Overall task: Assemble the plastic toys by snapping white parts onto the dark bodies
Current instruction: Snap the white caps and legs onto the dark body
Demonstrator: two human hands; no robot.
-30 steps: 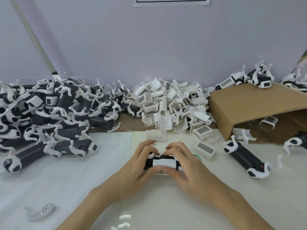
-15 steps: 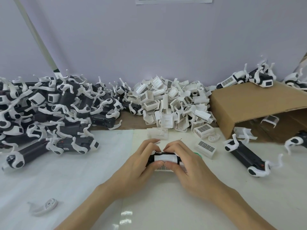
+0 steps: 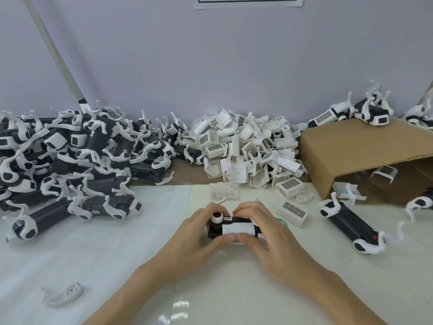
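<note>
Both hands have tilted the toy body (image 3: 216,228) so a round white cap shows at its left end. Left hand (image 3: 199,233) and right hand (image 3: 264,233) each keep a curled grip on it, thumbs pressing the white cover (image 3: 236,229), just above the counter (image 3: 105,242).

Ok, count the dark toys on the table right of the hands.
2: one toy lies whole in front of the box, another is cut off at the right edge. More may be hidden.
</note>
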